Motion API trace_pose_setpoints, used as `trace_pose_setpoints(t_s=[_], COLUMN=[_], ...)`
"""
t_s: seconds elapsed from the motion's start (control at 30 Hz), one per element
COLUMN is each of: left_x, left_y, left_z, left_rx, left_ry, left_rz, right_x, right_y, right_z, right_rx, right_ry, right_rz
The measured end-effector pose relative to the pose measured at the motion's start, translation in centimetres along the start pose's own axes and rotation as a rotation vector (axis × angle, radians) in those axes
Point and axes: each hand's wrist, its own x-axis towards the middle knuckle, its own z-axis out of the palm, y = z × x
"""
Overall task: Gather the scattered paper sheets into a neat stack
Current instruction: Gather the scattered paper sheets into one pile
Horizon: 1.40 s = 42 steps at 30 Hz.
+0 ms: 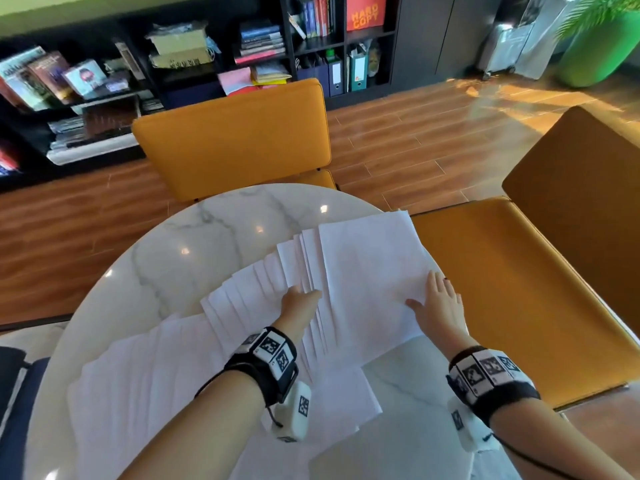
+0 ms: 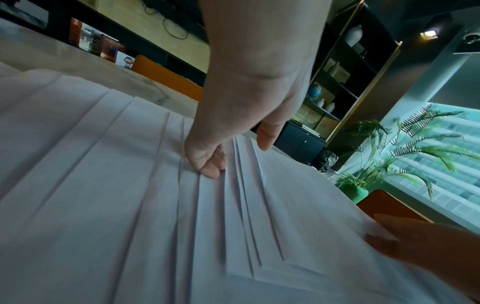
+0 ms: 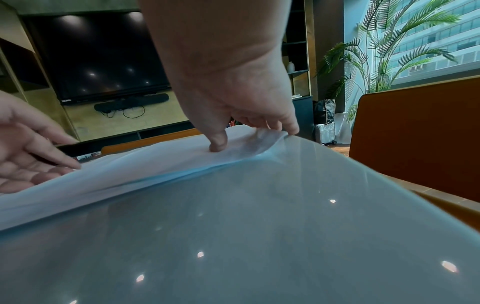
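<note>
Several white paper sheets (image 1: 367,265) lie fanned across the round marble table (image 1: 194,244), from its near left toward its far right edge. My left hand (image 1: 301,301) rests on the middle of the fan. In the left wrist view its fingertips (image 2: 210,170) press on the stepped sheet edges (image 2: 103,185) and its thumb is raised. My right hand (image 1: 436,299) lies palm down on the rightmost top sheets by their right edge. In the right wrist view its thumb (image 3: 218,146) pushes into the paper (image 3: 130,170), which buckles up under the hand. Neither hand has lifted a sheet.
An orange chair (image 1: 235,133) stands behind the table and a second one (image 1: 502,289) at its right, close to the sheets' edge. Bare glossy tabletop (image 3: 259,226) lies in front of my right hand. Dark bookshelves (image 1: 104,81) line the far wall.
</note>
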Motion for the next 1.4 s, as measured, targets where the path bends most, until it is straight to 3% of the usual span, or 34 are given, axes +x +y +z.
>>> trace_pose_setpoints(t_s=[0.23, 0.53, 0.7, 0.83, 0.93, 1.2, 1.4], left_x=[-0.6, -1.8, -2.6, -3.5, -3.9, -3.4, -2.5], left_y=[0.4, -0.4, -1.1, -1.2, -1.3, -3.3, -5.3], left_z=[2.0, 3.5, 2.2, 0.8, 0.1, -1.2, -3.0], left_rx=[0.190, -0.041, -0.181, -0.294, -0.283, -0.098, -0.129], left_ry=[0.017, -0.009, -0.022, -0.042, -0.062, -0.125, 0.191], left_rz=[0.053, 0.156, 0.220, 0.241, 0.263, 0.150, 0.012], right_x=[-1.1, -1.4, -0.6, 0.5, 1.1, 3.0, 4.2], right_y=[-1.2, -1.6, -1.4, -1.9, -2.3, -3.8, -3.7], right_z=[0.4, 0.4, -1.5, -2.9, -3.2, -2.7, -1.4], right_rx=[-0.024, 0.044, 0.353, 0.680, 0.769, 0.504, 0.310], right_ry=[-0.025, -0.042, -0.074, -0.226, -0.297, -0.220, -0.222], right_rz=[-0.001, -0.085, -0.004, 0.117, 0.120, 0.012, 0.037])
